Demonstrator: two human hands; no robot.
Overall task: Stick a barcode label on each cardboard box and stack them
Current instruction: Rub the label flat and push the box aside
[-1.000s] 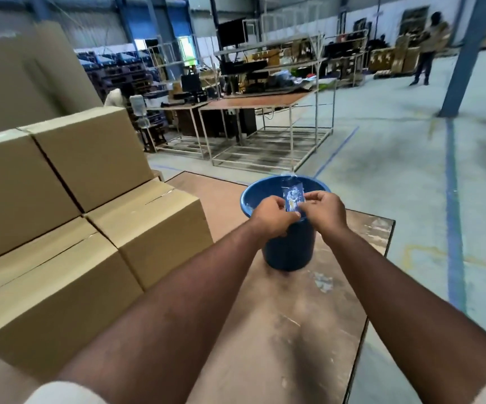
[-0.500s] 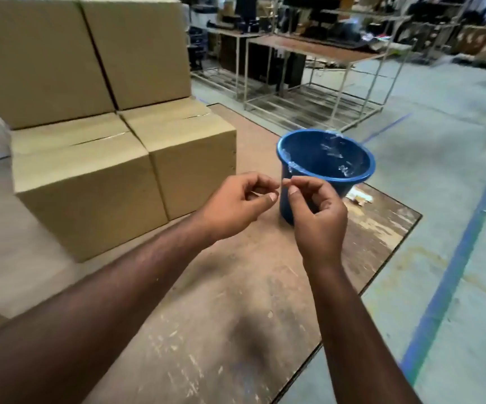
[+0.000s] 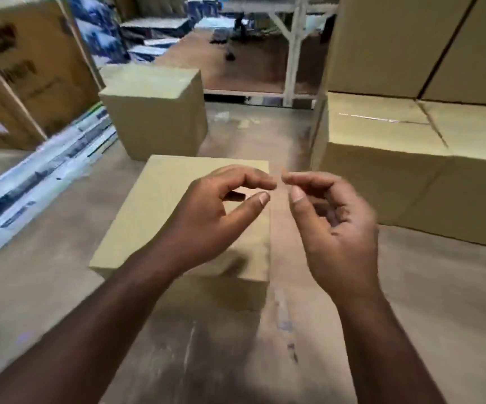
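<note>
Two hands, your left hand point(image 3: 206, 217) and right hand point(image 3: 335, 228), have swung from the bucket to the box point(image 3: 160, 211) at 12 o'clock, fingers curled; whether they pinch a label, I cannot tell.

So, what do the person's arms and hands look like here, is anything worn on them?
Both forearms are bare as far as the picture's lower edge; no sleeve shows in this view. The left hand and the right hand wear no gloves, and I see no ring, watch or wristband. The fingernails are short. Motion blur softens the right hand's outer edge.

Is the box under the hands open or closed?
Closed. The box shows a flat, unbroken top below the left hand and right hand; no flap stands up.
</note>
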